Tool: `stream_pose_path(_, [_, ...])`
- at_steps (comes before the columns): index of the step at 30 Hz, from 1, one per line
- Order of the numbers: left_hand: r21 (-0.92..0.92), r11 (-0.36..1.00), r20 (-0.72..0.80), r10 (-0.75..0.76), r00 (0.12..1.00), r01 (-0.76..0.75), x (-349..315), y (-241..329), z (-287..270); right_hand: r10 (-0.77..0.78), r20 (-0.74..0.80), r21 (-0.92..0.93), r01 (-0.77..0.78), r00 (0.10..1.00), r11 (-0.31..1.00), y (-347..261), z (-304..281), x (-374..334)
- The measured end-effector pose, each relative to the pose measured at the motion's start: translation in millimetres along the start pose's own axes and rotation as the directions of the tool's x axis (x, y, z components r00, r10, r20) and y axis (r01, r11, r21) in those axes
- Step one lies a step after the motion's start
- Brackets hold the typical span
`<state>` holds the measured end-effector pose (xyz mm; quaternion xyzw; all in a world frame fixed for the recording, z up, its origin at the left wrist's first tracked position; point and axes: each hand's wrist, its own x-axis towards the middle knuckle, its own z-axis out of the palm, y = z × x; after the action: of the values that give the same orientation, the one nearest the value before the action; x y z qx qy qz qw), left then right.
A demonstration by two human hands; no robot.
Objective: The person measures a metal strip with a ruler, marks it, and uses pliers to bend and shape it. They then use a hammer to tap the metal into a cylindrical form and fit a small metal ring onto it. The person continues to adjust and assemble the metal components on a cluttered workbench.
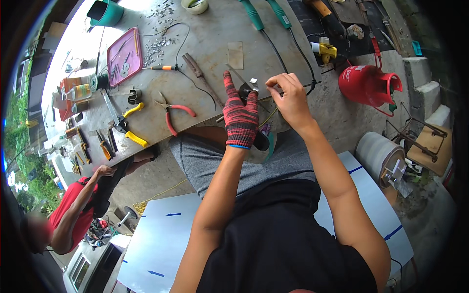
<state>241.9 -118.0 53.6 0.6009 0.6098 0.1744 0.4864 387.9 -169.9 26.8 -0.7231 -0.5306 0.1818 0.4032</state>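
Note:
My left hand (241, 117), in a red-and-black striped knit glove, is at the table's near edge. Its index finger points up and its thumb presses toward a thin metal strip (238, 74), which it appears to hold. A small shiny metal piece (253, 82) shows above the thumb, with a dark rounded thing partly hidden behind it. My bare right hand (290, 97) is just to the right, thumb and fingertips pinched; whatever they hold is too small to make out. A rusty metal rod (198, 71) and a flat tan square (235, 55) lie nearby on the table.
Left on the metal table (161, 115) are red-handled pliers (171, 110), yellow-handled snips (122, 119), a soldering iron (166, 68) and a pink tray (135, 39). Green-handled tools (252, 15) trail black cables. A red gas cylinder (361, 85) stands right. Another person (75, 207) is at the left.

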Motion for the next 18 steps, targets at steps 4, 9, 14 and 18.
stream_pose_path(4, [0.038, 0.988, -0.105, 0.153, 0.983, -0.150, 7, -35, 7, -0.021, 0.010, 0.030, 0.021, 1.000, 0.999, 3, 4, -1])
stream_pose_path(9, [0.250, 0.957, -0.185, 0.200, 0.962, -0.150, 12, -32, 3, -0.076, 0.020, -0.031, 0.077, 0.997, 0.997, 6, 7, -4])
stream_pose_path(14, [0.337, 0.938, -0.130, 0.128, 0.983, -0.077, 13, -29, -14, -0.069, 0.010, -0.002, 0.069, 0.998, 0.998, 6, 9, -4])
stream_pose_path(18, [0.360, 0.880, -0.180, 0.392, 0.902, -0.310, 23, -45, -34, -0.051, 0.015, 0.040, 0.050, 0.999, 0.998, 3, 13, -4])
